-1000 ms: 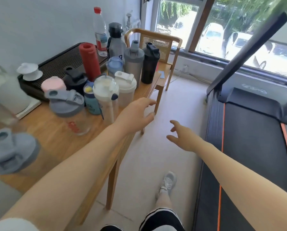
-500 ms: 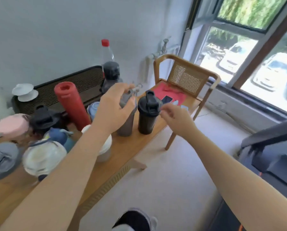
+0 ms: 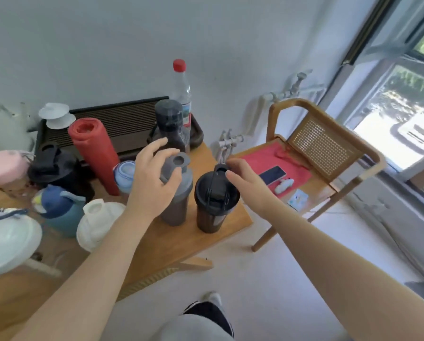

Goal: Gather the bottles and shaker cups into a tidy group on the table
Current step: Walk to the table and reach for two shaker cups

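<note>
Both hands have come in over the bench's (image 3: 171, 244) far end since half a second ago, so the step has moved from reaching to taking hold. Going left to right: the pink cup (image 3: 2, 166), black cup (image 3: 54, 166), red bottle (image 3: 95, 153), blue bottle (image 3: 58, 207) and white cup (image 3: 98, 225) already stand packed close. Next, the left hand (image 3: 154, 185) curls loosely over the lid of the grey cup (image 3: 179, 193), thumb on the lid, fingers spread and not clamped. Just beside it stands the dark cup (image 3: 214, 205), whose raised lid loop the right hand (image 3: 245, 183) touches with open fingers. Behind them the clear bottle (image 3: 182, 94) and tall dark bottle (image 3: 170, 124) stand near the wall. I judge these two outliers are about to be slid leftward into the group.
</note>
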